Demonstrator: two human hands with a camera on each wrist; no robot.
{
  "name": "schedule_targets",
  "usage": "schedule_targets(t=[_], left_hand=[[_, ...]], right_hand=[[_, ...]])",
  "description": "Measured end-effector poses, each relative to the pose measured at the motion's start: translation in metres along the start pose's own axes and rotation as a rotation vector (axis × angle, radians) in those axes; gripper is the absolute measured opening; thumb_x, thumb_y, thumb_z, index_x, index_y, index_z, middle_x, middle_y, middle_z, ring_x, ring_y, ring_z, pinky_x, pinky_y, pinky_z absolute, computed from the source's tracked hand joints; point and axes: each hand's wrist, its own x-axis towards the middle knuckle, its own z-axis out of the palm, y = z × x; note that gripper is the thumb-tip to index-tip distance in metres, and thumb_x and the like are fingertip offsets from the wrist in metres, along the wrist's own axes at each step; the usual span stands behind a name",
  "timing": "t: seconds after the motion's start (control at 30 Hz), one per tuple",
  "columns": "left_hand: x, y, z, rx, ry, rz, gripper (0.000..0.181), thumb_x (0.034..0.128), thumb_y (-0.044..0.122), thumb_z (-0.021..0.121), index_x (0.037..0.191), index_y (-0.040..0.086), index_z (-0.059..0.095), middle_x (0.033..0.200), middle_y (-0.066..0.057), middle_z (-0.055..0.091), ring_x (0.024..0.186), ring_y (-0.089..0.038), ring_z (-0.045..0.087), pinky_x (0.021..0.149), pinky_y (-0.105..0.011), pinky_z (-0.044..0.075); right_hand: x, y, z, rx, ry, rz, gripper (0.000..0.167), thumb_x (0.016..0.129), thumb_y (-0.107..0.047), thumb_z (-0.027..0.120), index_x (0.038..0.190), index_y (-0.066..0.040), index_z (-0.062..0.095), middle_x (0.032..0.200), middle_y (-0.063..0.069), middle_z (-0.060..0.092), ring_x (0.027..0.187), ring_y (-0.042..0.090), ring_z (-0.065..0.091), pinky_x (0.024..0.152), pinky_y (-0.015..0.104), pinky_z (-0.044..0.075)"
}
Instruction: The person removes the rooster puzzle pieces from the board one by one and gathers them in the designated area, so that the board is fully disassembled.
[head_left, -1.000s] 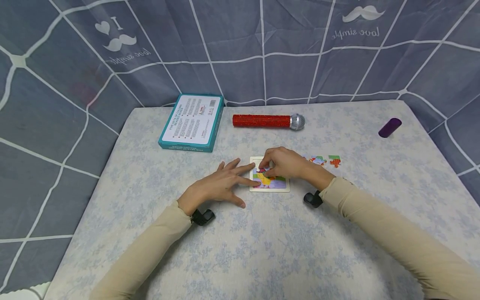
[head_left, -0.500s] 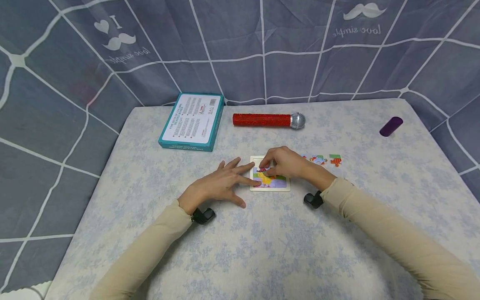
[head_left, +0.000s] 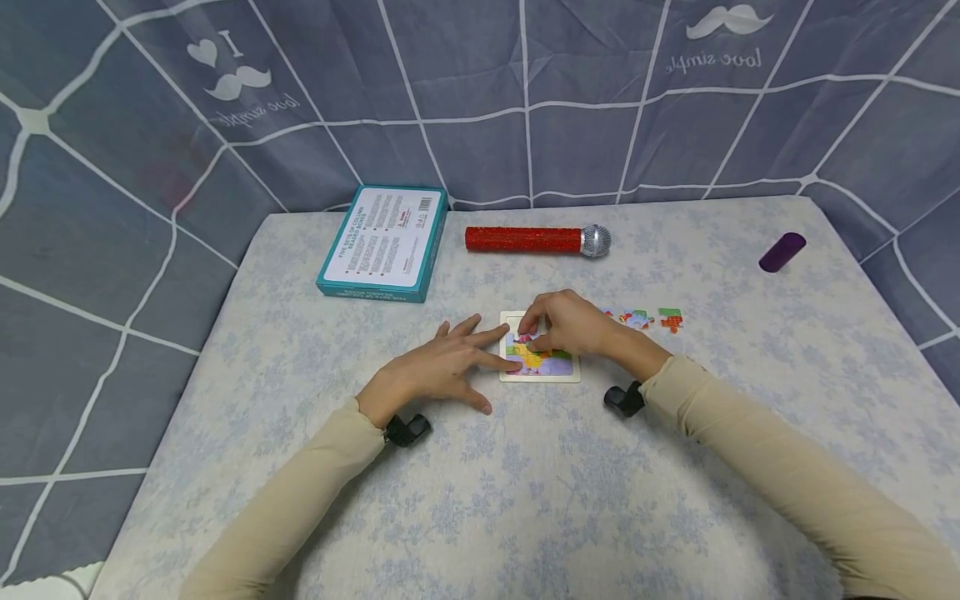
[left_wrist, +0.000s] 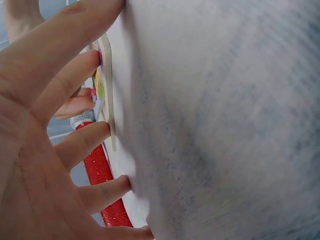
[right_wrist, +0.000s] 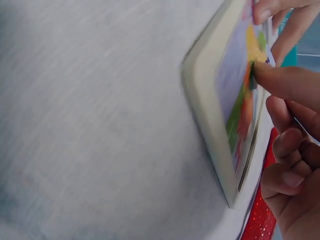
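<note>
Nearest me on the worktop (head_left: 465, 500), the left hand (head_left: 435, 373) has fingers spread, two tips on the puzzle board (head_left: 540, 379). Over it, the right hand (head_left: 572, 325) seems, by its grip, to pinch a puzzle piece (head_left: 524, 337), probably fitting it; pressing it flush comes next. Loose pieces (head_left: 639, 319) lie beyond.

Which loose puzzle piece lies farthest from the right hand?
The green-and-orange piece, rightmost in the head view's row; the others lie nearer the right hand.
</note>
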Motion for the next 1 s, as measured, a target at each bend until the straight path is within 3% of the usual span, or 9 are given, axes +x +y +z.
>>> schedule_targets(t=[0.1, 0.33, 0.6, 1.0], left_hand=[[0.001, 0.000, 0.000, 0.002, -0.002, -0.005, 0.071, 0.0747, 0.048, 0.082, 0.140, 0.038, 0.055, 0.163, 0.000, 0.016, 0.147, -0.044, 0.006, 0.107, -0.073, 0.010], [0.001, -0.001, 0.001, 0.014, -0.003, -0.012, 0.072, 0.0742, 0.049, 0.082, 0.140, 0.040, 0.054, 0.163, 0.001, 0.016, 0.148, -0.043, 0.007, 0.108, -0.072, 0.011], [0.002, 0.000, 0.002, 0.008, -0.007, -0.008, 0.072, 0.0747, 0.049, 0.081, 0.140, 0.041, 0.053, 0.164, 0.002, 0.015, 0.147, -0.043, 0.007, 0.108, -0.072, 0.011], [0.001, -0.001, 0.003, 0.005, 0.009, 0.001, 0.073, 0.0740, 0.048, 0.082, 0.140, 0.039, 0.054, 0.164, 0.001, 0.016, 0.148, -0.042, 0.005, 0.108, -0.072, 0.010]], right_hand=[[-0.001, -0.002, -0.001, 0.043, 0.024, 0.022, 0.014, 0.081, -0.011, 0.079, 0.095, -0.012, 0.077, 0.095, -0.001, 0.068, 0.069, 0.014, 0.054, 0.065, 0.030, 0.044], [-0.004, -0.005, -0.003, 0.201, 0.024, 0.088, 0.004, 0.085, -0.013, 0.076, 0.089, -0.014, 0.078, 0.071, -0.002, 0.067, 0.059, 0.015, 0.054, 0.058, 0.027, 0.043], [-0.019, 0.008, -0.014, 0.336, 0.042, 0.152, 0.007, 0.085, -0.013, 0.076, 0.091, -0.009, 0.078, 0.086, 0.002, 0.074, 0.077, 0.019, 0.063, 0.068, 0.029, 0.046], [-0.072, 0.045, -0.045, 0.247, 0.092, 0.352, 0.013, 0.085, -0.017, 0.075, 0.095, -0.009, 0.079, 0.098, 0.001, 0.075, 0.092, 0.016, 0.056, 0.077, 0.032, 0.039]])
